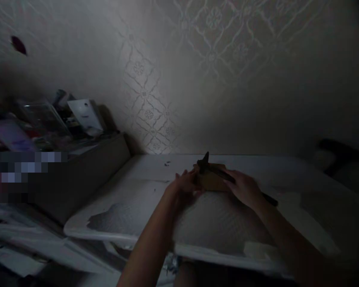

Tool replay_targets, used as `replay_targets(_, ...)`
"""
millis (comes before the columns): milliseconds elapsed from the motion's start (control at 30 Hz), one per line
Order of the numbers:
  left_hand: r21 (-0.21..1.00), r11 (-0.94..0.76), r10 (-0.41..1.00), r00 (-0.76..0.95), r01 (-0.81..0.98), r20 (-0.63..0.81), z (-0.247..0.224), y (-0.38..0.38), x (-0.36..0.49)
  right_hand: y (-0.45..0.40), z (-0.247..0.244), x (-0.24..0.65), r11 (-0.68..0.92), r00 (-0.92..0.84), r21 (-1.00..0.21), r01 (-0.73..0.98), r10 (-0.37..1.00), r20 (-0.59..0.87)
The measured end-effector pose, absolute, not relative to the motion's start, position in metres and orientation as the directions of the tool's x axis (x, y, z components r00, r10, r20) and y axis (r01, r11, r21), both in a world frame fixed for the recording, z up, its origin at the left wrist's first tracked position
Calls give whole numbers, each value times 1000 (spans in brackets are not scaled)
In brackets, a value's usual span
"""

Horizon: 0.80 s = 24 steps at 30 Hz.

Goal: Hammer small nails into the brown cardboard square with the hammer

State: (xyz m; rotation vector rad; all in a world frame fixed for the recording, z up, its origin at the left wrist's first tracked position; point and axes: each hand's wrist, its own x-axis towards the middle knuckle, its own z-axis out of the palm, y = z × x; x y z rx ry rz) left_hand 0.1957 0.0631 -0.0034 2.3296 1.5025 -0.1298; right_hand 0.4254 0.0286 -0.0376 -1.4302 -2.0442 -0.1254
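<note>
Head view, right fingers [231, 176] round hammer [221, 173], left fingers [194, 184] at brown block [215, 182], closure unclear, white box [85, 114] upper left, worktop [149, 199] edge low.

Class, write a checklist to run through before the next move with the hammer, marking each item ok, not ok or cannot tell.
1. Hammer held by its handle in the right hand: ok.
2. Brown block on the white table: ok.
3. Left hand well away from the hammer's head: not ok, fingers close beside it.
4. Light good enough for fine work: not ok, dim.
5. Anything small beneath the head: cannot tell, too dark.
</note>
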Motion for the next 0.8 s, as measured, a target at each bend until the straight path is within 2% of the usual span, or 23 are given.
replay_targets(800,282,-352,867,424,893,-262,-3,63,197,30,-39,427,403,-207,-272,874,815,541)
